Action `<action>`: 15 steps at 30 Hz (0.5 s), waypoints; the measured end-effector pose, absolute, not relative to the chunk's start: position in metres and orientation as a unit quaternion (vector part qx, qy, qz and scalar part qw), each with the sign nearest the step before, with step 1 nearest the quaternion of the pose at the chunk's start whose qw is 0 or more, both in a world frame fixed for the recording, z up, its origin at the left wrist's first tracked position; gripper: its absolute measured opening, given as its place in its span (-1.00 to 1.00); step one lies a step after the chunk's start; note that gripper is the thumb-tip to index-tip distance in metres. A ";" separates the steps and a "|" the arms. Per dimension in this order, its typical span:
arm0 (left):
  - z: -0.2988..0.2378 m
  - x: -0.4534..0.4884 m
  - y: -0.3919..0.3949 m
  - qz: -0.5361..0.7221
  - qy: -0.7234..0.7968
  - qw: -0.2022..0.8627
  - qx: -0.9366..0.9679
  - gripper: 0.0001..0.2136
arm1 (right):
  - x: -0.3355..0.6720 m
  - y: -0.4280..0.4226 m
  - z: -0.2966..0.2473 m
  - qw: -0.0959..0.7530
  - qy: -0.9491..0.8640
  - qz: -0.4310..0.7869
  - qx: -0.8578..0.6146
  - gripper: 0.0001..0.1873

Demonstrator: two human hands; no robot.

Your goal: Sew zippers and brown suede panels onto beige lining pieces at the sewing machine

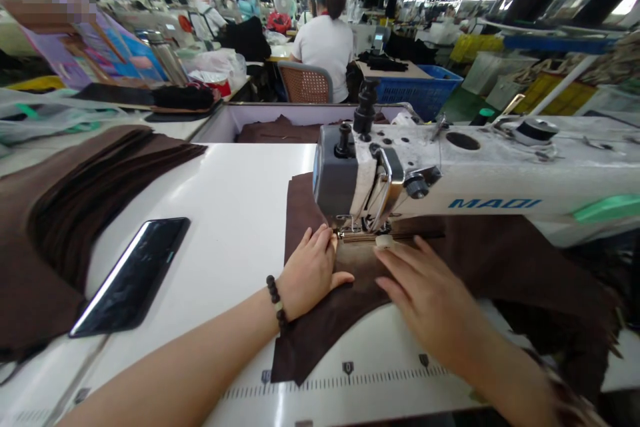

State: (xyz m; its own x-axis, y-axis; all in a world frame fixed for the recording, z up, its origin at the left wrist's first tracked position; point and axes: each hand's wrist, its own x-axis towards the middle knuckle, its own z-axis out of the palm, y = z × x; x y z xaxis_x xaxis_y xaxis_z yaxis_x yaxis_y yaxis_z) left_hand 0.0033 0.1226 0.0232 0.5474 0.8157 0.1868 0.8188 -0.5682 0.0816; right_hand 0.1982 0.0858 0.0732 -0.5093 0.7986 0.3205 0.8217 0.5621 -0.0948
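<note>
A dark brown cloth piece [345,320] lies under the needle area of a white sewing machine [480,180]. My left hand [310,270] rests on it left of the presser foot [377,227], fingers stretched forward and thumb out to the side. On the right, my right hand [435,300] lies with spread fingers on the same cloth. A small cream-coloured piece [384,241] sits at its index fingertip; whether it is worn or held is unclear. Between both hands runs a narrow lined strip [363,238] beside the foot, with a shiny bit near my left fingertips.
A black phone [133,277] lies on the white table [240,213], left of my hands. Stacked brown cloth pieces [50,213] cover the far left. Behind the table are a lilac-walled bin [231,123], a blue crate [415,90] and a seated person [325,47].
</note>
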 end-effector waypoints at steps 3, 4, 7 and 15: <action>0.024 0.003 0.123 -0.100 -0.459 0.003 -0.883 -0.42 | 0.171 0.103 0.047 0.118 -0.862 0.013 -0.493 -0.63; 0.024 0.003 0.123 -0.097 -0.457 0.003 -0.884 -0.41 | 0.166 0.108 0.039 0.111 -0.859 0.034 -0.499 -0.61; 0.025 0.003 0.123 -0.085 -0.459 0.003 -0.884 -0.37 | 0.164 0.115 0.023 0.128 -0.855 0.076 -0.496 -0.58; 0.027 0.003 0.125 -0.069 -0.462 -0.005 -0.884 -0.35 | 0.171 0.113 0.022 0.141 -0.854 0.098 -0.490 -0.59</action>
